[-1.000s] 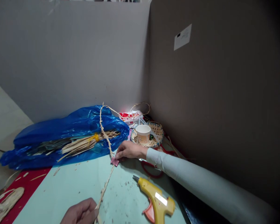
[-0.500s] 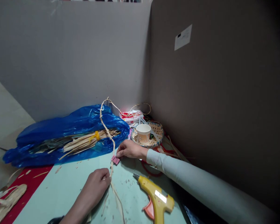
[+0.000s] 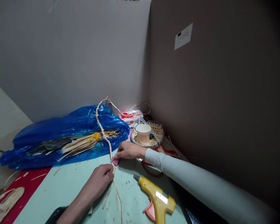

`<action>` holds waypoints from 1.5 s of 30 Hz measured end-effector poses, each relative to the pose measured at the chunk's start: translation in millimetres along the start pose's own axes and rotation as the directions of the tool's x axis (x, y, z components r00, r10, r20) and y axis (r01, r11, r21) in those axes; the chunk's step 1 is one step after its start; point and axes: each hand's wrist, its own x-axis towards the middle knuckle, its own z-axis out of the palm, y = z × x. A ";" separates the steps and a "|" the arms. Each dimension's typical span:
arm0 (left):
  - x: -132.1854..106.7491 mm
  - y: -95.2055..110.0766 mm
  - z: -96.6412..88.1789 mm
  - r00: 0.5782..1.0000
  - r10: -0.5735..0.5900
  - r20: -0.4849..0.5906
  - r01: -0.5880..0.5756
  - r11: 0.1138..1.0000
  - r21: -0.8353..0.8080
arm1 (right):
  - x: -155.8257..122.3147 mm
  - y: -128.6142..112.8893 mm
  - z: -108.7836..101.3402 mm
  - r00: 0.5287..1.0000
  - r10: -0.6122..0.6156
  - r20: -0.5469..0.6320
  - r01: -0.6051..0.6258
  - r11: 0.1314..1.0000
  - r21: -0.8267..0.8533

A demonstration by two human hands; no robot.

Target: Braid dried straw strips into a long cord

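Observation:
A braided straw cord (image 3: 102, 130) runs from the back corner over a blue plastic bag down to a small pink clip (image 3: 114, 161) on the pale green table. My right hand (image 3: 128, 151) rests on the table with its fingertips pinching the pink clip. My left hand (image 3: 101, 179) is closed around the cord just below the clip, where loose straw strands (image 3: 116, 194) trail toward me.
A blue plastic bag (image 3: 65, 133) of dried straw lies at the left. A yellow glue gun (image 3: 157, 199) lies at the front right. A woven tray (image 3: 154, 137) with a paper cup (image 3: 143, 133) stands by the grey partition walls. Red matting (image 3: 28, 183) with straw lies at far left.
My left hand has slid up along the cord from the near edge to just below the pink clip. My right hand has stayed at the clip.

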 end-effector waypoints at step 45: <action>-12.8 -36.9 14.0 0.998 0.053 -0.026 -0.056 0.987 -0.149 | -134.5 -43.0 70.2 0.913 -0.227 -0.339 0.108 0.936 -0.335</action>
